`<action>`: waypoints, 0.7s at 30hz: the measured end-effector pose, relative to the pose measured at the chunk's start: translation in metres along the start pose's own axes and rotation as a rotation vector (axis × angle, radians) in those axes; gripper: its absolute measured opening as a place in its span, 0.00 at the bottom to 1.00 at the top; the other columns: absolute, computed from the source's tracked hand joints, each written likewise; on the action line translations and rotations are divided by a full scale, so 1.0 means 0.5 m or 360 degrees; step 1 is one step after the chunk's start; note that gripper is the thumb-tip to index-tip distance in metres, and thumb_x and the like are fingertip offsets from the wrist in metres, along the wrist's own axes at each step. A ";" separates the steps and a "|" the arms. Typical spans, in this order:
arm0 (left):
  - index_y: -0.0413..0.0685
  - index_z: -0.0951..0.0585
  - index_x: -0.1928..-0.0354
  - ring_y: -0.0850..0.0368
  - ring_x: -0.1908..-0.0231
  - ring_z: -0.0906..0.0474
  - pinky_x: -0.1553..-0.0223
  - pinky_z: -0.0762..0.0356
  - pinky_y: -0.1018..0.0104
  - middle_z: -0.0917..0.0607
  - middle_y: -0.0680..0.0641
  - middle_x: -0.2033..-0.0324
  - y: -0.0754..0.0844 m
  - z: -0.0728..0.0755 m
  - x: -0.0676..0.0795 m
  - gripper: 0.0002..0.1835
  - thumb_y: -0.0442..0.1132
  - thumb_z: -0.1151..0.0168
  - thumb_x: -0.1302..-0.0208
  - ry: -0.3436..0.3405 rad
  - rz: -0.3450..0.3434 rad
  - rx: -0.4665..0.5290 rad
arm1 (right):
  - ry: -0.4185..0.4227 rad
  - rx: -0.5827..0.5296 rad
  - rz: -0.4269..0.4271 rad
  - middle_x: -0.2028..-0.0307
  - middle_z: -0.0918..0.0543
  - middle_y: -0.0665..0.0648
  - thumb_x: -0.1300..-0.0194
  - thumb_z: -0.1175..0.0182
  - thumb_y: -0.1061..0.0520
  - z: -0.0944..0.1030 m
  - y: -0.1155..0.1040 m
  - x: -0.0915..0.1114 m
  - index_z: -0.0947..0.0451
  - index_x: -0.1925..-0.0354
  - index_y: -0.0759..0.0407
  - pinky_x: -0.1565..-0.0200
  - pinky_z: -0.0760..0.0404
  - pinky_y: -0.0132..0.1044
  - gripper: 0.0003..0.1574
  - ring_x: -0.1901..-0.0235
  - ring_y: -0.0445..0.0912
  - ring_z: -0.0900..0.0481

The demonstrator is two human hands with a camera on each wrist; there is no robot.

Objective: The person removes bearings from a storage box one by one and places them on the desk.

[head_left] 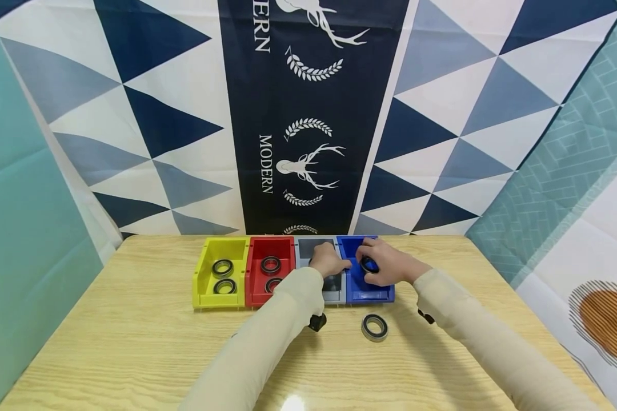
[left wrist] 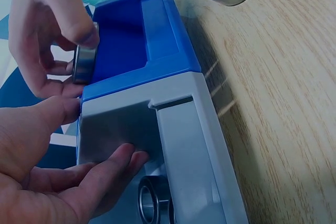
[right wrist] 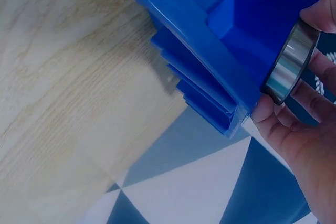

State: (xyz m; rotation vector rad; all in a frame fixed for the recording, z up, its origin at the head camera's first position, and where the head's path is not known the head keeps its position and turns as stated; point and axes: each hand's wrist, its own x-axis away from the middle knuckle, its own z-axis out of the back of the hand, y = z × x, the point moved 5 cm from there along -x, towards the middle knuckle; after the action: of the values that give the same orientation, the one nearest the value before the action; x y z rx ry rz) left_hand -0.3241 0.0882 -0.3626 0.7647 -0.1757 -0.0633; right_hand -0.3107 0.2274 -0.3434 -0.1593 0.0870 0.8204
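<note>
My right hand (head_left: 391, 264) pinches a ball bearing (right wrist: 294, 61), a metal ring with a black seal, between thumb and fingers. The bearing is tilted on edge at the back of the blue bin (head_left: 372, 296). My left hand (head_left: 330, 260) reaches over the grey bin (left wrist: 186, 145), its thumb by the wall shared with the blue bin. Its fingers extend into the grey bin and hold nothing visible. Below those fingertips, another bearing (left wrist: 151, 203) lies in the grey bin. On the table in front of the blue bin lies a loose bearing (head_left: 374, 338).
To the left, the yellow bin (head_left: 201, 279) and the red bin (head_left: 254, 285) join the row, each with two bearings visible. The wooden table (head_left: 133, 331) ends at a patterned cloth backdrop (head_left: 185, 142) just behind the bins. My left sleeve partly covers the red bin.
</note>
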 end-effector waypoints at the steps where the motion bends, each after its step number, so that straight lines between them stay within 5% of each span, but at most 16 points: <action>1: 0.35 0.20 0.54 0.56 0.68 0.23 0.63 0.21 0.64 0.15 0.41 0.57 -0.001 0.000 0.000 0.25 0.48 0.30 0.46 -0.0001 0.0004 -0.0002 | -0.0002 0.0002 0.0025 0.66 0.25 0.52 0.52 0.35 0.58 0.000 -0.005 0.002 0.22 0.63 0.58 0.63 0.30 0.34 0.15 0.67 0.41 0.33; 21: 0.34 0.21 0.53 0.55 0.66 0.22 0.60 0.19 0.63 0.15 0.40 0.57 -0.001 0.003 0.005 0.25 0.47 0.30 0.46 0.0003 0.0003 0.0006 | -0.0032 -0.0002 0.0050 0.66 0.29 0.50 0.51 0.37 0.57 0.007 -0.052 0.053 0.23 0.62 0.54 0.63 0.36 0.32 0.14 0.67 0.40 0.37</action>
State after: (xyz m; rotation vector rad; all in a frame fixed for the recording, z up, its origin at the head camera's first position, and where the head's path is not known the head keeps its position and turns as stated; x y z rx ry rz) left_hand -0.3219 0.0865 -0.3615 0.7681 -0.1750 -0.0606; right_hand -0.2736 0.2298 -0.3408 -0.1514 0.0703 0.8530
